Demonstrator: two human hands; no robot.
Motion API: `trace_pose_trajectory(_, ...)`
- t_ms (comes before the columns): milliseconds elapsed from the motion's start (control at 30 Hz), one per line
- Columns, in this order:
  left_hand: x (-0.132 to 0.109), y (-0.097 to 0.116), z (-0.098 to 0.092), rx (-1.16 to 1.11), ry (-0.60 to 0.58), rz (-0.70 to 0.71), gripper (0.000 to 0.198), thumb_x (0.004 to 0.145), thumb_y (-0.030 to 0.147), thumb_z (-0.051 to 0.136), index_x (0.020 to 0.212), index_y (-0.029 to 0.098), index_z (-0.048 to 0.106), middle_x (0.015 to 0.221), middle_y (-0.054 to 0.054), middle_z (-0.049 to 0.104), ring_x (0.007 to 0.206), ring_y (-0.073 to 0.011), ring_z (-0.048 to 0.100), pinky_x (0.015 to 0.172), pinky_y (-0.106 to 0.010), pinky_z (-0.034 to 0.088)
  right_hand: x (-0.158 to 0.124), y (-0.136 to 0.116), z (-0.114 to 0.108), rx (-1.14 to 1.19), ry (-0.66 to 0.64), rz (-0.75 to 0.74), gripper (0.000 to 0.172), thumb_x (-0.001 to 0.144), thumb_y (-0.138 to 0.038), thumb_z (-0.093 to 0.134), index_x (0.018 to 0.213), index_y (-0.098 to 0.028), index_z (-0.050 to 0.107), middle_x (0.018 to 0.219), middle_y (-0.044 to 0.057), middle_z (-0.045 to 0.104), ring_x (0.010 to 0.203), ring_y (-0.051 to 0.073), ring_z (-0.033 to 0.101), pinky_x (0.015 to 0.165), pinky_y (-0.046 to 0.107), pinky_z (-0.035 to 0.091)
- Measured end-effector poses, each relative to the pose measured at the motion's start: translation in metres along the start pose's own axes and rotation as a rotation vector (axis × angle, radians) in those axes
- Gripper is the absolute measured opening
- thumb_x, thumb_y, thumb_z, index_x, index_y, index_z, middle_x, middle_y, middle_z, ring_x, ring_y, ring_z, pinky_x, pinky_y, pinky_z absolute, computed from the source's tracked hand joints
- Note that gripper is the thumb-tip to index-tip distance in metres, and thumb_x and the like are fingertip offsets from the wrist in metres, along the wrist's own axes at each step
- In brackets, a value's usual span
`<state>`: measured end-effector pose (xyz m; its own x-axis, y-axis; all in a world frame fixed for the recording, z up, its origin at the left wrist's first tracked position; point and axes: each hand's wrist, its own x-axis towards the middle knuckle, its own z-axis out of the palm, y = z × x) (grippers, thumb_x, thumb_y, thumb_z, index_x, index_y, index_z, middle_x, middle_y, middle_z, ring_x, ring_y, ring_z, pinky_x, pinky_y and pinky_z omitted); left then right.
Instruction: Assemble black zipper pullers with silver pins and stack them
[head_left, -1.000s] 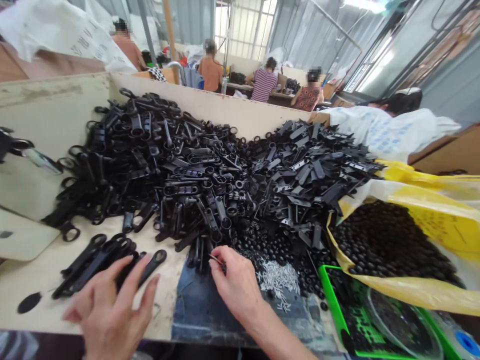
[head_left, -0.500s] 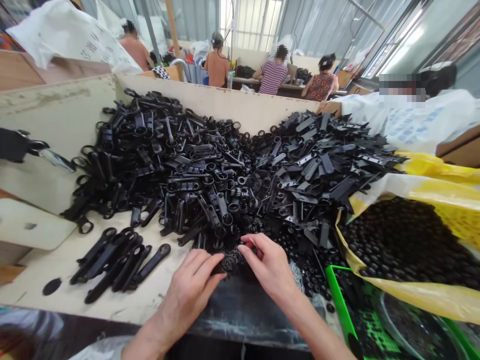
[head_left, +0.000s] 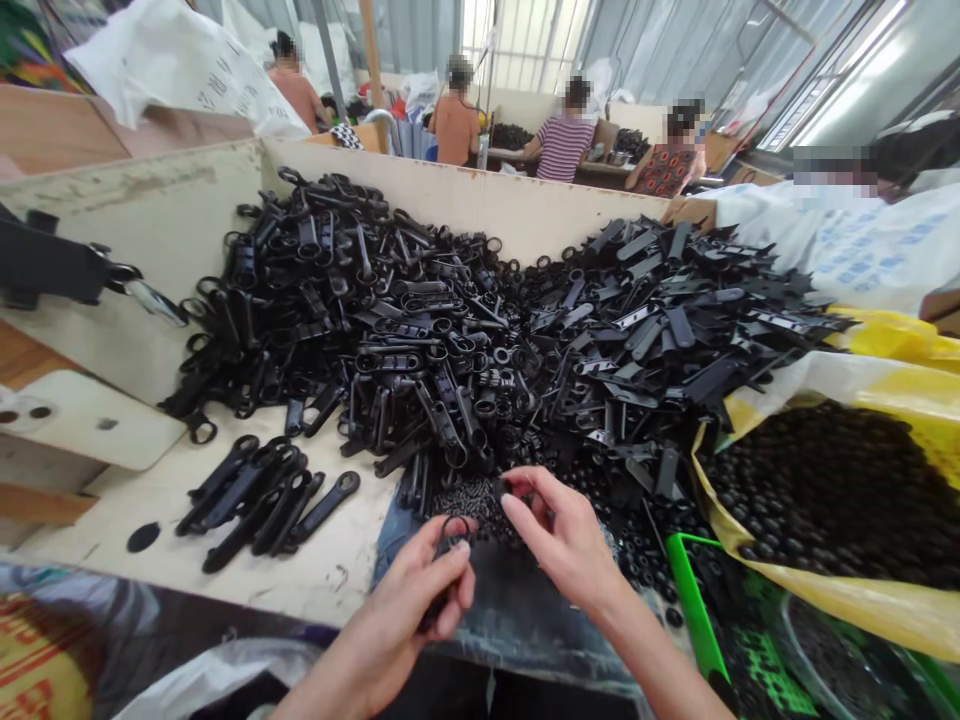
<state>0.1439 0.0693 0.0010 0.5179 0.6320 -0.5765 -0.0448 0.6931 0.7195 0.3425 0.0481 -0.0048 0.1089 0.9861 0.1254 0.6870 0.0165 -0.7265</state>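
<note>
My left hand (head_left: 427, 585) is closed around a black plastic ring-ended handle (head_left: 455, 526); its ring pokes up beside the thumb, and the rest is mostly hidden in the fingers. To its right, my right hand (head_left: 559, 530) pinches a small dark round part (head_left: 500, 488) between thumb and forefinger, too small to make out fully. The hands are apart, above a dark work mat (head_left: 517, 590). Just beyond them lies a scatter of tiny metal and black pieces (head_left: 461, 497). On the left, several finished-looking black handles (head_left: 247, 500) lie side by side on the pale board.
A big heap of ring-ended handles (head_left: 352, 300) rises behind, with flat black strips (head_left: 660, 310) heaped to the right. A yellow sack (head_left: 847, 590) of black beads and a green crate (head_left: 694, 600) flank my right arm. Far off, several people sit at benches.
My left hand has drawn back and rolled over, bringing the handle's ring into sight. My right hand stays near the small pieces, now showing a dark part in its pinch. The view has swung slightly left.
</note>
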Motion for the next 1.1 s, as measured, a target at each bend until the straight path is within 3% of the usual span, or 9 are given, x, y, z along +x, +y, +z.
trace_pose_trajectory(100,-0.004,-0.006,0.013,-0.285,-0.074,-0.075,0.041,0.083,0.052,0.076,0.096,0.015,0.064,0.066,0.002,0.064,0.043,-0.0028,0.038,0.048,-0.021,0.026,-0.024,-0.008,-0.003,0.271,-0.052,-0.044,0.021,0.098,-0.032,0.058,0.111,-0.023,0.072,0.106,0.005,0.067,0.062,0.013,0.057,0.057,0.025,0.05)
trace_pose_trajectory(200,-0.005,-0.013,0.018,-0.373,-0.077,-0.077,0.045,0.076,0.054,0.084,0.086,0.015,0.063,0.063,0.004,0.061,0.042,-0.0021,0.037,0.045,-0.019,0.024,-0.042,-0.013,0.0,0.335,-0.062,-0.06,0.022,0.097,-0.03,0.059,0.113,-0.024,0.073,0.109,0.007,0.063,0.065,0.013,0.057,0.057,0.025,0.051)
trace_pose_trajectory(367,-0.006,-0.022,0.018,-0.171,0.056,0.031,0.048,0.074,0.055,0.085,0.093,0.018,0.061,0.069,0.005,0.063,0.042,-0.001,0.039,0.041,-0.017,0.016,-0.056,-0.019,0.005,0.253,-0.005,-0.047,0.024,0.096,-0.025,0.063,0.119,-0.026,0.071,0.104,0.005,0.067,0.06,0.012,0.055,0.055,0.024,0.051)
trace_pose_trajectory(467,-0.006,-0.028,0.02,-0.078,0.122,0.101,0.045,0.079,0.055,0.081,0.095,0.018,0.061,0.069,0.007,0.057,0.042,-0.0009,0.04,0.041,-0.017,0.017,-0.06,-0.02,0.009,0.215,0.079,-0.106,0.014,0.096,-0.025,0.066,0.108,-0.024,0.073,0.091,0.004,0.072,0.067,0.016,0.064,0.06,0.025,0.054)
trace_pose_trajectory(600,-0.012,-0.035,0.018,-0.142,-0.008,0.058,0.045,0.087,0.051,0.071,0.115,0.018,0.061,0.079,0.0,0.067,0.047,-0.0047,0.047,0.044,-0.018,0.024,-0.064,-0.017,0.004,0.239,0.161,-0.109,0.017,0.099,-0.024,0.062,0.107,-0.024,0.077,0.095,0.006,0.077,0.078,0.018,0.073,0.068,0.025,0.059)
trace_pose_trajectory(700,-0.019,-0.035,0.014,-0.21,-0.088,-0.041,0.041,0.086,0.038,0.068,0.12,0.016,0.063,0.091,-0.007,0.071,0.057,-0.0084,0.053,0.051,-0.021,0.033,-0.066,-0.015,-0.002,0.32,0.125,-0.062,0.018,0.1,-0.026,0.063,0.104,-0.027,0.08,0.096,0.006,0.076,0.08,0.019,0.073,0.07,0.025,0.06)
trace_pose_trajectory(867,-0.027,-0.032,0.014,-0.155,-0.087,-0.097,0.043,0.078,0.024,0.062,0.119,0.014,0.063,0.079,-0.002,0.063,0.06,-0.0099,0.049,0.055,-0.024,0.033,-0.072,-0.016,0.002,0.339,0.009,-0.136,0.023,0.1,-0.021,0.061,0.112,-0.03,0.079,0.096,0.005,0.073,0.082,0.017,0.073,0.072,0.024,0.059)
trace_pose_trajectory(967,-0.03,-0.031,0.016,-0.078,-0.119,-0.073,0.055,0.078,0.021,0.056,0.132,0.018,0.052,0.078,0.0,0.063,0.06,-0.0104,0.047,0.058,-0.024,0.032,-0.074,-0.015,0.008,0.311,0.03,-0.166,0.023,0.099,-0.018,0.062,0.114,-0.028,0.077,0.096,0.004,0.074,0.081,0.017,0.072,0.073,0.024,0.059)
trace_pose_trajectory(1100,-0.036,-0.03,0.015,0.068,-0.144,-0.087,0.042,0.078,0.017,0.053,0.119,0.021,0.051,0.077,0.004,0.058,0.062,-0.01,0.041,0.059,-0.025,0.029,-0.074,-0.011,0.01,0.299,0.084,-0.185,0.016,0.096,-0.015,0.066,0.104,-0.025,0.075,0.09,0.003,0.074,0.076,0.016,0.071,0.067,0.023,0.057)
